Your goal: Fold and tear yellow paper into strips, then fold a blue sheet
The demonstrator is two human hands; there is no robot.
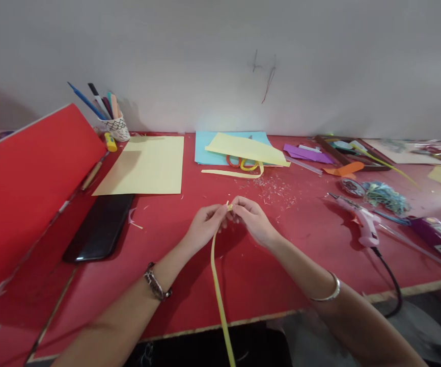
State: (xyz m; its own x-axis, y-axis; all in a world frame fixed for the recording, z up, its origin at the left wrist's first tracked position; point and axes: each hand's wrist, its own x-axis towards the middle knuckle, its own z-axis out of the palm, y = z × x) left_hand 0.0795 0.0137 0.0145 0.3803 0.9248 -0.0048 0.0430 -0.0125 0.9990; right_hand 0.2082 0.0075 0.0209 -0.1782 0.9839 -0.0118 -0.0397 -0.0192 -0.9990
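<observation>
Above a red worktop point(258, 290), the left hand point(206, 224) and right hand point(254, 220) pinch one end of a yellow paper strip point(219, 295), apparently just starting to be curled, its long remainder trailing uncurled past the near edge

The yellow strip point(217, 285) looks like matt paper, as does the pale yellow sheet point(147, 165). Beneath, the red tabletop point(190, 306) is smooth with a faint sheen – its front edge is raw and rough. The black phone point(100, 229) has a glossy face; the glue gun point(367, 227) looks like smooth pink plastic. The bangle point(337, 288) shines like polished metal – the blue-green bundle point(386, 198) looks fibrous and shaggy. The grey wall point(167, 61) is matt.
</observation>
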